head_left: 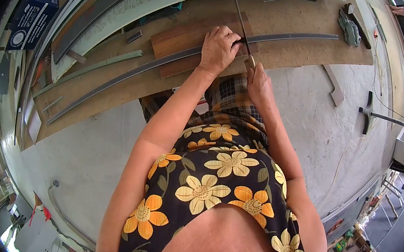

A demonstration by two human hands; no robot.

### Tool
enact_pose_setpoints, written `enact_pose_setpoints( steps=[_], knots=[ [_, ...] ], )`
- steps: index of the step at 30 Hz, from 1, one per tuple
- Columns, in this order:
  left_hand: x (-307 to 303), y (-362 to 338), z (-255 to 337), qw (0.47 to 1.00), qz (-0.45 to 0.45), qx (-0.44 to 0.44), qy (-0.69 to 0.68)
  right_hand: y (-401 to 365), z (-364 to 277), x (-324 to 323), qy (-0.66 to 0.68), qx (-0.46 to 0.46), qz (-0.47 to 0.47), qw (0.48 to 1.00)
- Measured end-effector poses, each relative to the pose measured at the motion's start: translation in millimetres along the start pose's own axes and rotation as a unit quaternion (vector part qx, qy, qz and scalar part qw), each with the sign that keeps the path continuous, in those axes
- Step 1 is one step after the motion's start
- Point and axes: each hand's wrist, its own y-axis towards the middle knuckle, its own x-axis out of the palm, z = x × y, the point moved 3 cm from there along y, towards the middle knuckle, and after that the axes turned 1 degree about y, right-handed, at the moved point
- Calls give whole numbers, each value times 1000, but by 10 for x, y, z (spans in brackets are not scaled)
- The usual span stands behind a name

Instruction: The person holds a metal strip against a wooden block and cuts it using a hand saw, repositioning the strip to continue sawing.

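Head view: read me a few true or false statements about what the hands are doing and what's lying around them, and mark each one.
1. The left hand rests on the brown wooden board. True.
2. The right hand is empty. False: it grips the wooden handle of a thin-bladed tool.
3. A blue box sits off to the left. True.
4. The long grey strip stands upright against a wall. False: it lies flat and passes under the left hand.
5. The tool's blade points back toward the person. False: it points away, across the board.
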Motion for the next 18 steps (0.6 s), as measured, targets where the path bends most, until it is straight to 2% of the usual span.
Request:
enact_pose_setpoints(
  steps=[4,7,10,16,18],
  knots=[
    [-31,2,15,1000,0,-4,-5,-315,75,-48,-7,40,-26,999],
    [-33,-15,19,1000,-6,-8,-6,-186,83,-29,-2,34,-27,999],
    [-17,-8,17,1000,-2,-7,-3,82,-31,25,13,-15,6,1000],
    [-35,0,12,1000,-11,-10,-1,-342,68,-40,14,59,-31,998],
    [-25,-13,10,1000,-9,-10,-2,-322,42,-50,8,39,-31,999]
  ],
)
